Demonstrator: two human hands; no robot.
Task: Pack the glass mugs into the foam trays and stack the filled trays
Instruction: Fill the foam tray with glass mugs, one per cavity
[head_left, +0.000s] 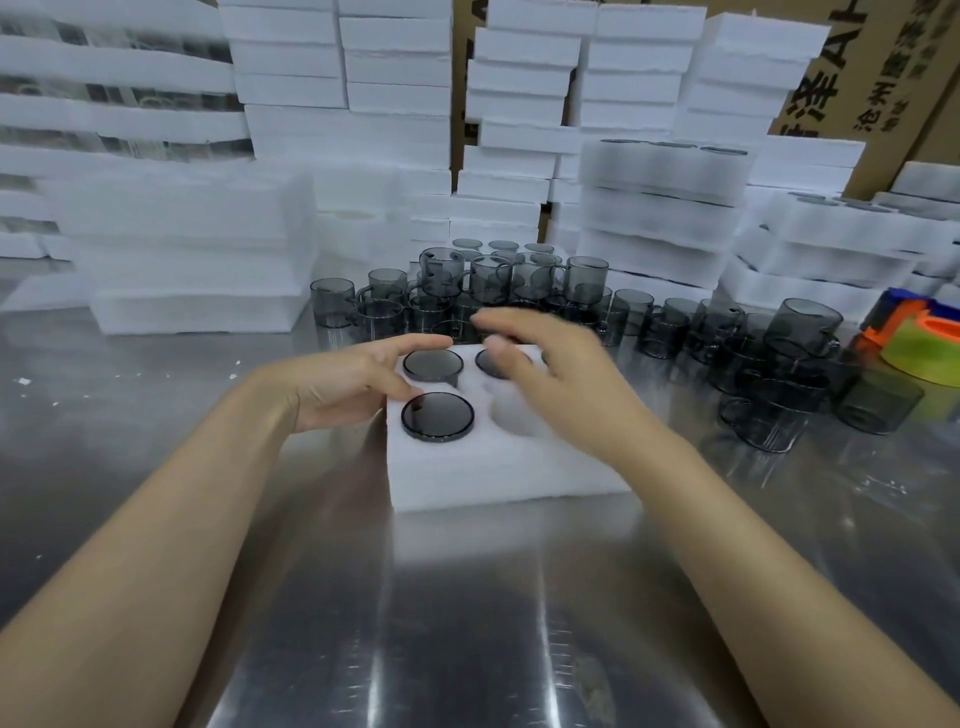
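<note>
A white foam tray (498, 467) lies on the steel table in front of me. Smoky grey glass mugs sit upside down in its pockets: one at the front left (437, 417), one behind it (432, 364), another partly under my right hand (491, 366). The front middle pocket (519, 410) holds nothing. My left hand (353, 384) rests on the tray's left edge, fingers stretched out. My right hand (550, 374) hovers over the tray's right half, fingers loosely spread and blurred, holding nothing. Several loose grey mugs (483, 280) stand behind the tray.
More loose mugs (769, 364) crowd the table to the right. Stacks of foam trays (197, 249) stand at the left, and filled stacks (660, 208) at the back right. Orange and green tape dispensers (924, 348) lie at the far right. Cardboard boxes line the back.
</note>
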